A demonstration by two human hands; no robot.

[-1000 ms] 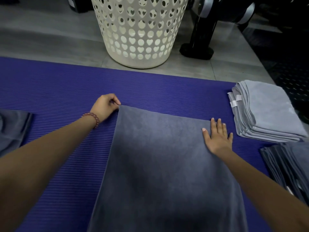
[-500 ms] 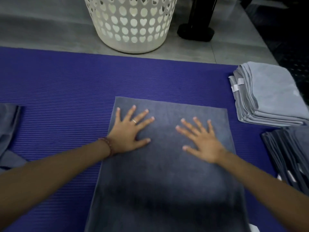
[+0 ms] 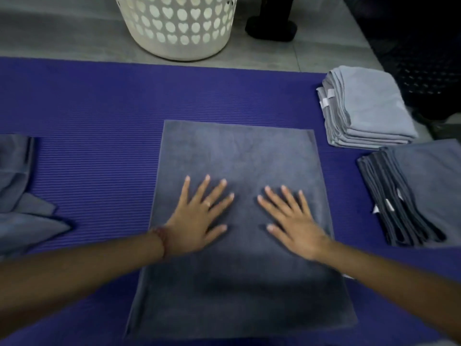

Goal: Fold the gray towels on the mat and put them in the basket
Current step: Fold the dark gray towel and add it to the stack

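Note:
A dark gray towel (image 3: 237, 151) lies flat and folded lengthwise in the middle of the purple mat (image 3: 94, 116). My left hand (image 3: 197, 221) presses on its left half with fingers spread and straight. My right hand (image 3: 294, 221) presses flat on its right half, fingers spread too. The white basket (image 3: 179, 28) with heart-shaped holes stands on the floor beyond the mat's far edge; its inside is out of view.
A stack of light gray folded towels (image 3: 366, 108) sits at the mat's right edge. In front of that stack lies a pile of dark gray towels (image 3: 419, 193). A loose dark gray towel (image 3: 20, 196) lies at the left. A black stand base (image 3: 270, 28) is right of the basket.
My hands left the towel's far corners, came to rest flat on its top, and have slid toward me along it. The view has tilted down.

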